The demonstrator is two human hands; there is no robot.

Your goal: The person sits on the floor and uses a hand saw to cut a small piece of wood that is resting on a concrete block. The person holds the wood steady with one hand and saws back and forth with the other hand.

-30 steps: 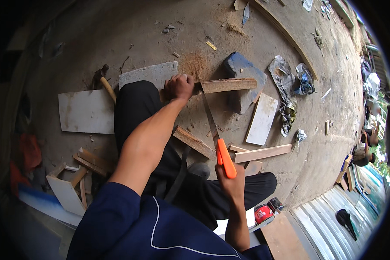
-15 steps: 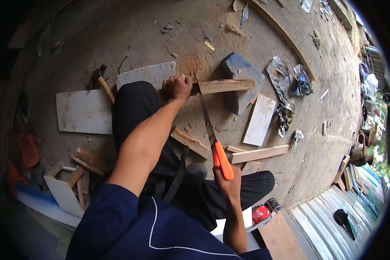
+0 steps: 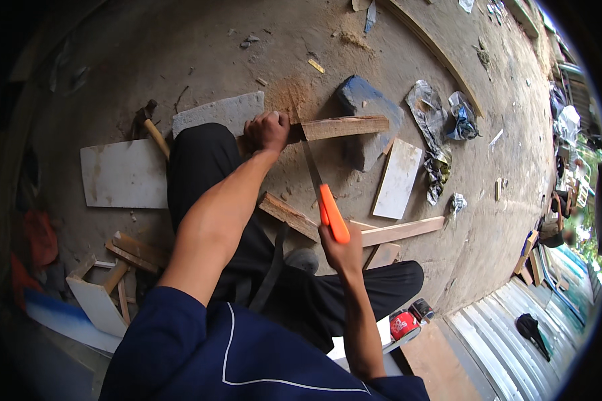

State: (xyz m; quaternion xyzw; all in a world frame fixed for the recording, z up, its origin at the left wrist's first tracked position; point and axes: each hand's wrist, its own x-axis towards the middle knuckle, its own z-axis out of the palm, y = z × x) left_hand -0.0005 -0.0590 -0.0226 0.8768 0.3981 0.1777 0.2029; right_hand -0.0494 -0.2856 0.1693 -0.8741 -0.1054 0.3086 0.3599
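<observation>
My left hand [image 3: 267,131] is closed in a fist round the left part of a rough wooden piece [image 3: 346,127]. The wood's right end rests on a blue and grey block [image 3: 376,105]. In my right hand [image 3: 342,252] is a handsaw [image 3: 333,215], its orange handle wrapped by my fingers. The thin blade crosses the wood just right of my left fist, with its tip showing past the far side. Reddish sawdust [image 3: 293,93] lies on the ground beyond the cut.
A hammer [image 3: 155,137] and a white board [image 3: 124,174] lie left of my knee. Wood offcuts [image 3: 289,215], a pale strip [image 3: 408,230] and another white board [image 3: 398,177] surround my legs. Crumpled plastic [image 3: 428,110] lies right; a red tape roll [image 3: 403,325] sits near my right forearm.
My right hand has pushed the saw forward, away from me, so more blade shows beyond the wood. My left hand keeps its grip. The whole view has shifted slightly.
</observation>
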